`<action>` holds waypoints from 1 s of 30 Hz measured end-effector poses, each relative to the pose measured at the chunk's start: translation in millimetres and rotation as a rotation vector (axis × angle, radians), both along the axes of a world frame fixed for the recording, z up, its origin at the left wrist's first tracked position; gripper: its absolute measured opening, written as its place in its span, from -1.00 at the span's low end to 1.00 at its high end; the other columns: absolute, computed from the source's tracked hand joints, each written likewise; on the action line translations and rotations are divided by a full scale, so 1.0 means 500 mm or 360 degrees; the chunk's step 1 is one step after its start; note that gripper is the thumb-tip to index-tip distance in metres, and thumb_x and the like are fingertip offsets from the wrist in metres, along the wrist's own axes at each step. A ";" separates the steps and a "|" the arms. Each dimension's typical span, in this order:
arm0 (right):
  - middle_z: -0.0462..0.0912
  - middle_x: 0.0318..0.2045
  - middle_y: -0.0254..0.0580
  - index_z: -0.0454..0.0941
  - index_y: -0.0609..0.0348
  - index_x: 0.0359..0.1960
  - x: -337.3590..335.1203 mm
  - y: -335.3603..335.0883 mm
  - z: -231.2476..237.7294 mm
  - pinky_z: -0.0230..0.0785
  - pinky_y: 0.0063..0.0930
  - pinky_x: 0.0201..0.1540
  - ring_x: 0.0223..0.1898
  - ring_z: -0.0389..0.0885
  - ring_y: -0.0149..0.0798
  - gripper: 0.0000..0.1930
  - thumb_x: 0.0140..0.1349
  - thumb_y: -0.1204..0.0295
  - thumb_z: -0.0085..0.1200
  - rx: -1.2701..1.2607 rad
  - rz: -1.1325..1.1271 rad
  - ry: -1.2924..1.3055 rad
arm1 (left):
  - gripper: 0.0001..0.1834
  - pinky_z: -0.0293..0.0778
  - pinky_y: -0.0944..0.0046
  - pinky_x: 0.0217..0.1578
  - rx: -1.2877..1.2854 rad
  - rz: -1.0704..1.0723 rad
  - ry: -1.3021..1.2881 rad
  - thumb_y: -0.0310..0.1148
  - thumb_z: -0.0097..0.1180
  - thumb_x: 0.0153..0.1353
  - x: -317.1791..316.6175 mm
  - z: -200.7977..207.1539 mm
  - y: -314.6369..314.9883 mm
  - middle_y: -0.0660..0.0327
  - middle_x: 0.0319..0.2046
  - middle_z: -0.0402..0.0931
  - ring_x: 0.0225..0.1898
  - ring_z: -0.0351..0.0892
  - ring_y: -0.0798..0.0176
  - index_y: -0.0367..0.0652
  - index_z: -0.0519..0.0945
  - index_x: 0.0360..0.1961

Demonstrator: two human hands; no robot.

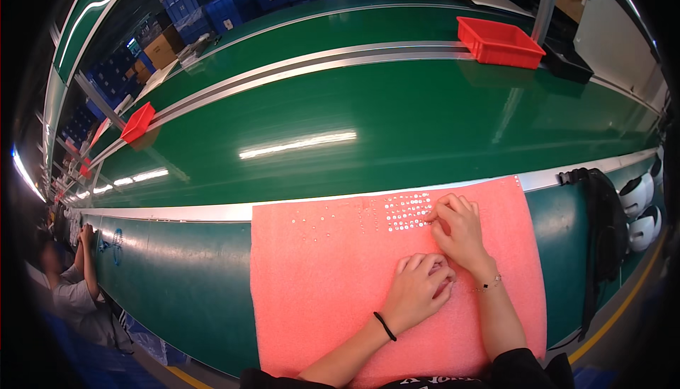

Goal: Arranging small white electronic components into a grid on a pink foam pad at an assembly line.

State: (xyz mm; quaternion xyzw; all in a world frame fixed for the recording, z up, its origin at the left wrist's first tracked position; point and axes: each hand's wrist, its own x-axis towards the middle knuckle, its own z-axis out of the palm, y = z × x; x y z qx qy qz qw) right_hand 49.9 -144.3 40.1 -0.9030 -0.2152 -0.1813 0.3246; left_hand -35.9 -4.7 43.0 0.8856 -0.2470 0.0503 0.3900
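A pink foam sheet (319,304) lies in front of me, partly on the green worktop. Small round shiny pieces (407,213) stand in close rows on its far part; a few more are scattered to their left. At the right end of these rows, my right hand (460,232) has its thumb and index finger brought together in a pinch; whatever is between the tips is too small to make out. Nearer to me, my left hand (423,286) rests on the foam with its fingers curled in, hiding what they may hold.
Beyond the foam runs a wide green conveyor belt (304,116) with metal rails. A red tray (499,42) stands at the far right, another red tray (138,121) at the left. A black strap bag (602,226) lies right. At far left, a co-worker (81,283) sits beside a blue coil (115,244).
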 end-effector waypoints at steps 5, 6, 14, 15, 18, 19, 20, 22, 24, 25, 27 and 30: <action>0.49 -0.33 -0.37 0.59 0.07 -0.42 -0.001 0.001 0.002 0.14 -0.29 -0.11 -0.24 0.44 -0.25 -0.93 0.03 0.50 0.12 0.0001 0.0012 0.0019 | -0.84 0.28 0.09 0.02 0.0008 0.0000 -0.0011 -0.34 0.26 0.05 0.000 -0.001 0.001 0.27 -0.12 0.47 -0.02 0.43 0.14 0.00 0.65 -0.29; 0.49 -0.33 -0.37 0.59 0.07 -0.42 -0.001 -0.001 0.003 0.14 -0.29 -0.11 -0.24 0.44 -0.25 -0.93 0.03 0.50 0.12 -0.0001 0.0009 0.0019 | -0.84 0.28 0.09 0.02 0.0012 -0.0005 -0.0010 -0.34 0.26 0.06 0.000 0.000 0.000 0.27 -0.12 0.47 -0.02 0.43 0.14 0.00 0.65 -0.29; 0.49 -0.31 -0.36 0.59 0.06 -0.41 -0.001 0.000 0.001 0.15 -0.28 -0.11 -0.23 0.44 -0.25 -0.93 0.03 0.48 0.13 -0.0025 0.0009 0.0020 | -0.85 0.27 0.09 0.03 0.0028 -0.0003 -0.0001 -0.33 0.25 0.06 0.000 -0.002 0.002 0.27 -0.11 0.47 -0.01 0.42 0.14 0.00 0.65 -0.29; 0.49 -0.31 -0.36 0.59 0.06 -0.41 -0.001 0.000 0.001 0.15 -0.28 -0.11 -0.23 0.44 -0.25 -0.93 0.03 0.48 0.13 -0.0025 0.0009 0.0020 | -0.84 0.27 0.09 0.03 0.0029 -0.0004 -0.0003 -0.33 0.25 0.06 0.000 -0.003 0.002 0.27 -0.11 0.47 0.00 0.42 0.14 0.00 0.65 -0.29; 0.49 -0.31 -0.35 0.59 0.06 -0.41 0.000 0.001 0.001 0.15 -0.28 -0.10 -0.23 0.43 -0.24 -0.92 0.03 0.48 0.13 -0.0023 0.0015 0.0023 | -0.84 0.26 0.09 0.03 0.0037 -0.0005 0.0001 -0.32 0.25 0.07 0.000 -0.002 0.002 0.27 -0.11 0.47 0.00 0.42 0.14 0.00 0.65 -0.28; 0.49 -0.31 -0.36 0.59 0.06 -0.40 -0.001 0.001 0.002 0.15 -0.28 -0.10 -0.22 0.43 -0.24 -0.92 0.03 0.48 0.12 -0.0022 0.0015 0.0025 | -0.84 0.26 0.09 0.03 0.0043 -0.0003 0.0007 -0.32 0.25 0.07 0.000 -0.002 0.002 0.27 -0.11 0.47 0.00 0.42 0.14 0.00 0.66 -0.28; 0.49 -0.31 -0.36 0.59 0.06 -0.40 -0.001 0.000 0.002 0.15 -0.28 -0.10 -0.22 0.43 -0.24 -0.92 0.03 0.48 0.12 -0.0020 0.0016 0.0027 | -0.84 0.26 0.09 0.03 0.0043 -0.0003 0.0007 -0.32 0.25 0.07 0.000 -0.002 0.002 0.27 -0.11 0.47 0.00 0.42 0.14 0.00 0.66 -0.28; 0.49 -0.30 -0.36 0.59 0.05 -0.40 -0.001 0.000 0.002 0.15 -0.28 -0.10 -0.22 0.43 -0.24 -0.92 0.03 0.48 0.12 -0.0021 0.0015 0.0033 | -0.84 0.26 0.09 0.04 0.0043 -0.0003 0.0009 -0.31 0.25 0.07 0.000 -0.003 0.002 0.27 -0.11 0.47 0.00 0.42 0.14 0.00 0.66 -0.28; 0.49 -0.30 -0.36 0.59 0.05 -0.40 -0.001 0.000 0.001 0.15 -0.28 -0.10 -0.22 0.43 -0.24 -0.92 0.03 0.48 0.12 -0.0023 0.0013 0.0040 | -0.84 0.26 0.09 0.03 0.0043 -0.0005 0.0013 -0.32 0.25 0.07 0.000 -0.002 0.002 0.27 -0.11 0.47 0.00 0.42 0.14 0.00 0.66 -0.28; 0.49 -0.30 -0.36 0.59 0.05 -0.40 -0.001 0.001 0.001 0.15 -0.28 -0.10 -0.22 0.44 -0.24 -0.92 0.03 0.48 0.12 -0.0023 0.0011 0.0036 | -0.84 0.26 0.09 0.03 0.0043 -0.0006 0.0015 -0.32 0.25 0.07 0.000 -0.002 0.002 0.27 -0.11 0.47 0.00 0.42 0.14 0.00 0.66 -0.29; 0.49 -0.30 -0.36 0.60 0.04 -0.40 -0.001 0.001 0.001 0.15 -0.28 -0.10 -0.22 0.44 -0.25 -0.92 0.03 0.48 0.12 -0.0023 0.0010 0.0032 | -0.84 0.27 0.09 0.03 0.0037 -0.0005 0.0014 -0.32 0.25 0.06 0.000 -0.001 0.003 0.27 -0.11 0.47 -0.01 0.42 0.14 0.00 0.66 -0.29; 0.49 -0.31 -0.37 0.60 0.04 -0.40 -0.002 0.000 0.004 0.15 -0.28 -0.11 -0.23 0.44 -0.25 -0.91 0.03 0.48 0.13 -0.0023 0.0009 0.0027 | -0.85 0.28 0.09 0.03 0.0025 -0.0008 0.0008 -0.32 0.25 0.06 0.000 0.001 0.002 0.27 -0.12 0.47 -0.01 0.42 0.15 0.00 0.66 -0.29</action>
